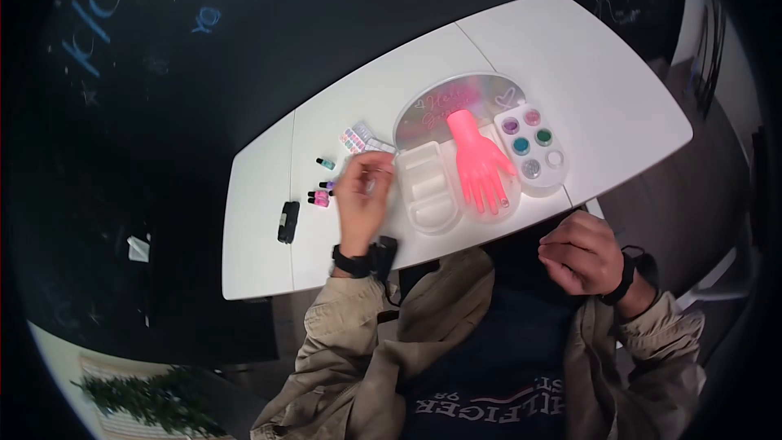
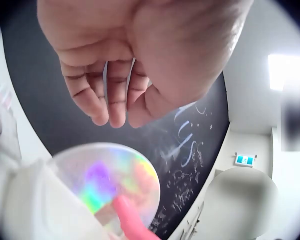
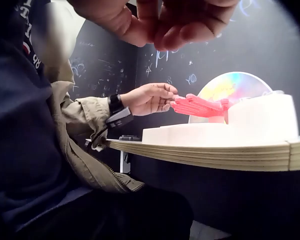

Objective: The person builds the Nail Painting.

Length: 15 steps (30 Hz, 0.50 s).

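Observation:
My left hand (image 1: 362, 195) is raised beside the white compartment tray (image 1: 444, 220), its fingers bent and thumb close to the index finger; I cannot tell whether something small is pinched there. The left wrist view shows its palm and curled fingers (image 2: 117, 100). A pink model hand (image 1: 481, 159) lies palm down on the white stand, with a small shiny spot on one fingertip. Near the table's front edge, my right hand (image 1: 582, 253) hovers with fingers loosely curled and no object showing. In the right wrist view its fingertips (image 3: 187, 34) bend toward the thumb.
A round-topped iridescent mirror (image 1: 423, 106) stands behind the pink hand. To its right, a white holder (image 1: 529, 183) carries several glitter pots. Left of the tray lie nail sheets (image 1: 354, 140), a teal polish bottle (image 1: 326, 164), pink bottles (image 1: 318, 198) and a black object (image 1: 287, 222).

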Each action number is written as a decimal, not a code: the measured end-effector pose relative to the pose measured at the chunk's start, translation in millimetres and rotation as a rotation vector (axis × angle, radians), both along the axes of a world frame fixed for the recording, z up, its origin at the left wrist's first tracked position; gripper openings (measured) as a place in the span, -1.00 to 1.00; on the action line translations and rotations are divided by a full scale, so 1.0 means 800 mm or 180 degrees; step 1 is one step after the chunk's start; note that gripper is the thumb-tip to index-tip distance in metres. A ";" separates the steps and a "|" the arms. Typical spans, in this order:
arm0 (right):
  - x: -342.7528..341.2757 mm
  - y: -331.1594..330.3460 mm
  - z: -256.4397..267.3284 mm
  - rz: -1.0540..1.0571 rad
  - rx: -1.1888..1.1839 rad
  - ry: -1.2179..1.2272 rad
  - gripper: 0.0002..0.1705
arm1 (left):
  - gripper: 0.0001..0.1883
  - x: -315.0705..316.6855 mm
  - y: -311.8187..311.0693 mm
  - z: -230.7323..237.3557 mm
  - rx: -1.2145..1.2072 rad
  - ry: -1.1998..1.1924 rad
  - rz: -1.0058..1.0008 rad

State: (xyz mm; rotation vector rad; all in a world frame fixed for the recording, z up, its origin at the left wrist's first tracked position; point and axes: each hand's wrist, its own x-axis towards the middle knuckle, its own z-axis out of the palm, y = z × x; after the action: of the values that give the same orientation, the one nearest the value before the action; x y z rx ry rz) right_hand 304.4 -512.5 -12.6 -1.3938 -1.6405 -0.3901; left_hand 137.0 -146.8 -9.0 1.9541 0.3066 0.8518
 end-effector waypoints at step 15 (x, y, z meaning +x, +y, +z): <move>0.012 0.006 -0.008 0.0224 -0.0012 0.0124 -0.76 | -0.35 0.057 0.229 0.034 0.1232 0.2538 0.1109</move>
State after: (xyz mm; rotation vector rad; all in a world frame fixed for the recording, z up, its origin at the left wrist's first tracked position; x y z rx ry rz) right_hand 313.6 -507.3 -18.6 -1.3345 -1.6541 -0.3175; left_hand 182.9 36.4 17.9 2.5938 1.0323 0.3013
